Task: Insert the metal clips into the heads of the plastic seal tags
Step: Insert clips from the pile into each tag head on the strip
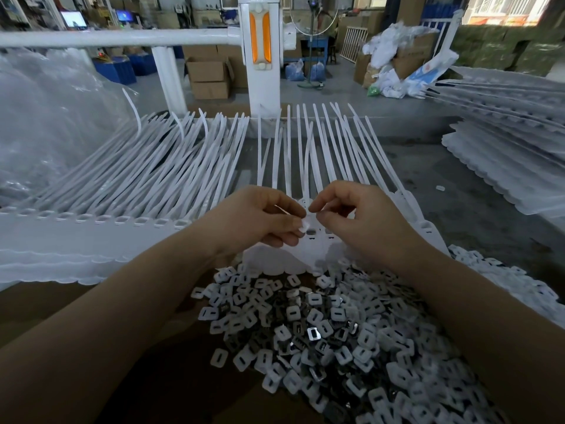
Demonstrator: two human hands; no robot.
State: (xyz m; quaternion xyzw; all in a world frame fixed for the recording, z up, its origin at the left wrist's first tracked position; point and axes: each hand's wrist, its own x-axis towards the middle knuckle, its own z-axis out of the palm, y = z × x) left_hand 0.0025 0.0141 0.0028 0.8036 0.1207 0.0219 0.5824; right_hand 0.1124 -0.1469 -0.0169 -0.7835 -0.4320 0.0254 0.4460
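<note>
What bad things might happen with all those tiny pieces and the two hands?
1. The left hand only pinches a small white piece at its fingertips, so it might slip and fall.
2. The forearms lie right over the loose clip pile; a nudge may scatter clips.
3. The right hand hides part of the tag heads, so aiming may miss.

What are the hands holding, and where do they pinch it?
The left hand pinches a small white clip piece by its edge, between thumb and fingers. The right hand has its fingertips at the same spot; what it holds cannot be told.
</note>
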